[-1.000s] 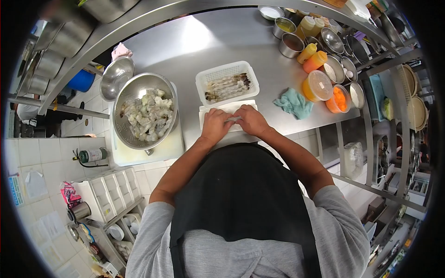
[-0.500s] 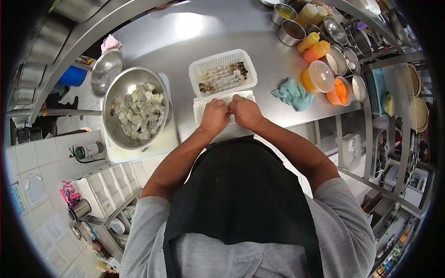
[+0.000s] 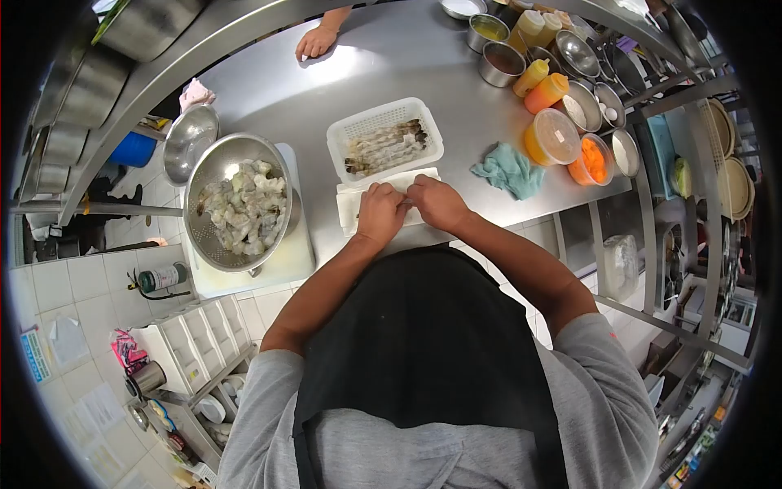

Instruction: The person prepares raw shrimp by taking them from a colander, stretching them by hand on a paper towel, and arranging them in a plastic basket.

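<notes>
My left hand and my right hand meet with curled fingers over a white towel or paper at the front edge of the steel table. What they pinch between them is too small and hidden to make out. Just beyond the hands, a white perforated basket holds a row of shrimp laid side by side. Left of my hands, a steel colander is tilted on a white cutting board, with a heap of peeled shrimp in it.
Another person's hand rests on the far side of the steel table. A teal cloth lies to the right, near squeeze bottles, an orange-filled tub and a lidded container. A steel bowl stands behind the colander.
Another person's hand has come into view at the far side of the table. My hands remain close together over the white towel or paper, with their fingers slightly shifted. The camera view has shifted slightly.
</notes>
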`<state>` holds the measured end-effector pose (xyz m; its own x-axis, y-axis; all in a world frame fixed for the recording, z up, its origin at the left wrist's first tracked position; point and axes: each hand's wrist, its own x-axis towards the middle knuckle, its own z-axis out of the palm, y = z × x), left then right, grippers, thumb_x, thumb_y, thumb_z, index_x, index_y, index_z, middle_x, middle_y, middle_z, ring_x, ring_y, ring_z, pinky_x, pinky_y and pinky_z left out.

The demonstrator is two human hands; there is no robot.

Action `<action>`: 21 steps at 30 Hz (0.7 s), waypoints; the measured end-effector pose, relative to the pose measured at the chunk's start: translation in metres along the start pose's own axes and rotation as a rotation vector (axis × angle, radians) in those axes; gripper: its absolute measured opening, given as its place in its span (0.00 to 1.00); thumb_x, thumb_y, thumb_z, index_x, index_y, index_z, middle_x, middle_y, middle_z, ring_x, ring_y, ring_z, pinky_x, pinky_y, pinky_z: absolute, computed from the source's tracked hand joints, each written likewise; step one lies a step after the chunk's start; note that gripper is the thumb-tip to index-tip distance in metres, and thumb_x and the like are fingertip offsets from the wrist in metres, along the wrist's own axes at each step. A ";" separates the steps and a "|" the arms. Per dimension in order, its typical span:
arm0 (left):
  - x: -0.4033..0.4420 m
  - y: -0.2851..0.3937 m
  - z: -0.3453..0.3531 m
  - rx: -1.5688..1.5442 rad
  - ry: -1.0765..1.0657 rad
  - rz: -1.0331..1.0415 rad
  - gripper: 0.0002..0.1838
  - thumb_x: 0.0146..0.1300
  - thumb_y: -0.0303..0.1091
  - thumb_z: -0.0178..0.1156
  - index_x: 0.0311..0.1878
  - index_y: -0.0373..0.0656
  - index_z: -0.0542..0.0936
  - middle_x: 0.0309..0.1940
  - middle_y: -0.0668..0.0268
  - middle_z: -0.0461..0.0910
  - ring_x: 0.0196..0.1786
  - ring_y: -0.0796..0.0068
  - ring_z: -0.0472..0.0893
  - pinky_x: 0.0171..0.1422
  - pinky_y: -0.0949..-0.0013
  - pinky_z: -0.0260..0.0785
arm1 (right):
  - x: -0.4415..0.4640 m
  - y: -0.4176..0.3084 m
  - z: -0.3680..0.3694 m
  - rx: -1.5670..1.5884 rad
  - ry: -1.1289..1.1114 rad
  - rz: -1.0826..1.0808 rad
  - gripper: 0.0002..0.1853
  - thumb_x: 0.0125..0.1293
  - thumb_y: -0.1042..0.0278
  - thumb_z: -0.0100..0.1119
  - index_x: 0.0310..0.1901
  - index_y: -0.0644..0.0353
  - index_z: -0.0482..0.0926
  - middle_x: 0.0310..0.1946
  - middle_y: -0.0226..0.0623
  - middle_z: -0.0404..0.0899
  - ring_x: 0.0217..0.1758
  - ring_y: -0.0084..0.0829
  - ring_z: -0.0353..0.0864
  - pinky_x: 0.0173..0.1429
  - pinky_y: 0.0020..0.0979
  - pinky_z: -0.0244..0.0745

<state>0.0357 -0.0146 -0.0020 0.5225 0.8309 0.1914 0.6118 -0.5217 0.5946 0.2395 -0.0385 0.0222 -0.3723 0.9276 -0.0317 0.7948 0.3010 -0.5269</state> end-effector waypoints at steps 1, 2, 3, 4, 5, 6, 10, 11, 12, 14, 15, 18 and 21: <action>0.001 0.000 0.005 0.009 -0.019 -0.008 0.09 0.61 0.33 0.77 0.44 0.44 0.94 0.39 0.59 0.85 0.51 0.49 0.82 0.58 0.47 0.75 | 0.001 0.003 0.000 -0.030 -0.013 -0.003 0.05 0.70 0.73 0.62 0.44 0.59 0.85 0.46 0.44 0.82 0.56 0.51 0.86 0.59 0.50 0.84; 0.001 -0.001 0.008 0.019 -0.039 -0.017 0.09 0.61 0.32 0.77 0.44 0.43 0.94 0.39 0.59 0.85 0.50 0.49 0.82 0.58 0.47 0.75 | 0.002 0.004 0.000 -0.056 -0.026 -0.006 0.05 0.70 0.73 0.62 0.43 0.58 0.86 0.46 0.44 0.82 0.56 0.51 0.86 0.59 0.50 0.84; 0.000 -0.002 0.010 0.024 -0.047 -0.020 0.09 0.61 0.32 0.77 0.44 0.43 0.94 0.38 0.59 0.85 0.50 0.49 0.82 0.58 0.47 0.75 | 0.002 0.004 0.003 -0.081 -0.038 -0.009 0.04 0.70 0.74 0.62 0.43 0.58 0.86 0.46 0.44 0.82 0.56 0.50 0.86 0.59 0.49 0.84; 0.001 -0.003 0.012 0.030 -0.051 -0.020 0.09 0.61 0.32 0.77 0.44 0.43 0.94 0.38 0.59 0.85 0.50 0.49 0.82 0.57 0.47 0.75 | 0.002 0.005 0.004 -0.080 -0.043 -0.002 0.04 0.69 0.73 0.62 0.42 0.58 0.86 0.47 0.44 0.82 0.56 0.50 0.86 0.59 0.49 0.84; 0.002 -0.004 0.013 0.037 -0.051 -0.020 0.08 0.61 0.32 0.77 0.43 0.43 0.94 0.38 0.58 0.85 0.50 0.48 0.82 0.57 0.47 0.75 | 0.003 0.006 0.005 -0.080 -0.046 0.002 0.04 0.69 0.73 0.63 0.42 0.58 0.86 0.47 0.45 0.82 0.56 0.50 0.86 0.59 0.49 0.84; 0.003 -0.001 0.008 0.033 -0.044 -0.012 0.09 0.61 0.32 0.76 0.44 0.43 0.93 0.39 0.58 0.86 0.50 0.49 0.82 0.58 0.47 0.75 | 0.003 0.006 0.005 -0.080 -0.050 0.004 0.04 0.69 0.73 0.63 0.42 0.59 0.86 0.47 0.45 0.82 0.55 0.50 0.86 0.59 0.49 0.84; -0.017 0.001 -0.014 0.008 0.083 -0.048 0.11 0.63 0.33 0.76 0.48 0.43 0.92 0.42 0.58 0.88 0.52 0.49 0.83 0.60 0.50 0.76 | 0.001 0.004 -0.002 -0.075 0.059 -0.066 0.06 0.68 0.70 0.66 0.44 0.58 0.87 0.47 0.44 0.83 0.60 0.49 0.84 0.63 0.51 0.81; -0.024 -0.003 -0.021 -0.002 0.136 -0.074 0.12 0.63 0.33 0.76 0.49 0.43 0.92 0.43 0.58 0.88 0.53 0.49 0.83 0.61 0.50 0.76 | -0.003 -0.002 -0.003 -0.079 0.129 -0.086 0.06 0.68 0.69 0.67 0.45 0.58 0.88 0.47 0.43 0.83 0.61 0.48 0.83 0.64 0.51 0.80; -0.032 -0.012 -0.025 0.011 0.127 -0.089 0.13 0.65 0.33 0.76 0.51 0.44 0.91 0.44 0.59 0.89 0.53 0.50 0.84 0.62 0.52 0.76 | -0.007 -0.008 -0.001 -0.078 0.195 -0.102 0.07 0.68 0.69 0.68 0.45 0.57 0.88 0.47 0.43 0.83 0.62 0.48 0.82 0.64 0.52 0.78; -0.040 -0.025 -0.029 -0.012 0.084 -0.076 0.12 0.65 0.32 0.75 0.50 0.44 0.91 0.43 0.59 0.89 0.52 0.50 0.83 0.61 0.52 0.76 | 0.000 -0.018 0.008 -0.030 0.169 -0.129 0.08 0.68 0.67 0.70 0.46 0.56 0.88 0.47 0.41 0.83 0.62 0.47 0.81 0.64 0.51 0.76; -0.038 -0.027 -0.032 -0.024 0.068 -0.065 0.11 0.65 0.32 0.75 0.50 0.44 0.90 0.43 0.59 0.88 0.52 0.50 0.83 0.61 0.52 0.76 | 0.006 -0.022 0.012 -0.012 0.159 -0.145 0.08 0.68 0.66 0.71 0.46 0.56 0.88 0.46 0.39 0.83 0.62 0.47 0.81 0.64 0.51 0.75; -0.035 -0.030 -0.031 -0.038 0.081 -0.039 0.07 0.62 0.29 0.75 0.43 0.44 0.91 0.40 0.62 0.88 0.50 0.52 0.83 0.59 0.51 0.76 | 0.021 -0.027 0.024 0.018 0.074 -0.164 0.07 0.68 0.64 0.71 0.44 0.55 0.89 0.45 0.38 0.83 0.60 0.46 0.81 0.61 0.50 0.75; -0.035 -0.036 -0.029 -0.042 0.071 -0.014 0.04 0.61 0.28 0.74 0.39 0.45 0.91 0.39 0.64 0.87 0.50 0.53 0.84 0.58 0.50 0.75 | 0.027 -0.029 0.030 -0.067 0.022 -0.147 0.06 0.69 0.64 0.69 0.41 0.55 0.90 0.43 0.38 0.83 0.58 0.45 0.81 0.62 0.50 0.74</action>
<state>-0.0216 -0.0199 -0.0075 0.4696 0.8506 0.2365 0.5924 -0.5022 0.6300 0.1923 -0.0289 0.0110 -0.4766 0.8770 0.0607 0.7631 0.4470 -0.4668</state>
